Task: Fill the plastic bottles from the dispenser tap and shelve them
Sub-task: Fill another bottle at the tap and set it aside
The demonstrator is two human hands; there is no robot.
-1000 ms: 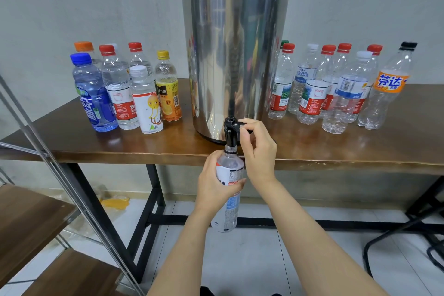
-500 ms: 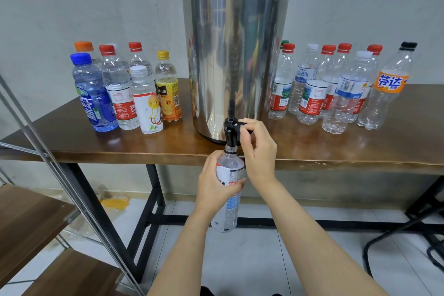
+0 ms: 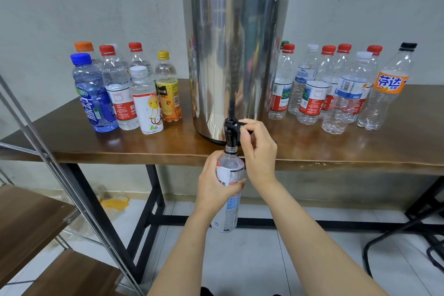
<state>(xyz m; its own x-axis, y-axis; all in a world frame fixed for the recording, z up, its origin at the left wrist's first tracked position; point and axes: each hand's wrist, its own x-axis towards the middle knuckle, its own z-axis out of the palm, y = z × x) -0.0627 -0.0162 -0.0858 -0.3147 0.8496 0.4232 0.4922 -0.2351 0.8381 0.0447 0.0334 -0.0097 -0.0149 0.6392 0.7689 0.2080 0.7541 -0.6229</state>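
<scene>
Bottle (image 3: 229, 214) hung upright below the front edge of the surface (image 3: 72, 142), neck right up against the tap (image 3: 230, 132) spout, at 6 o'clock of the steel dispenser (image 3: 235, 55). Left hand (image 3: 216, 185): grip wrapped round the label. Right hand (image 3: 259, 151): grip pinched the tap lever from 3 o'clock. Couldn't tell whether water ran. Capped bottles stood on the surface: one cluster (image 3: 125, 94) at 9 o'clock of the dispenser, second cluster (image 3: 336, 94) at 3 o'clock. Wooden shelf (image 3: 28, 209) sat at 8 o'clock, lower down.
</scene>
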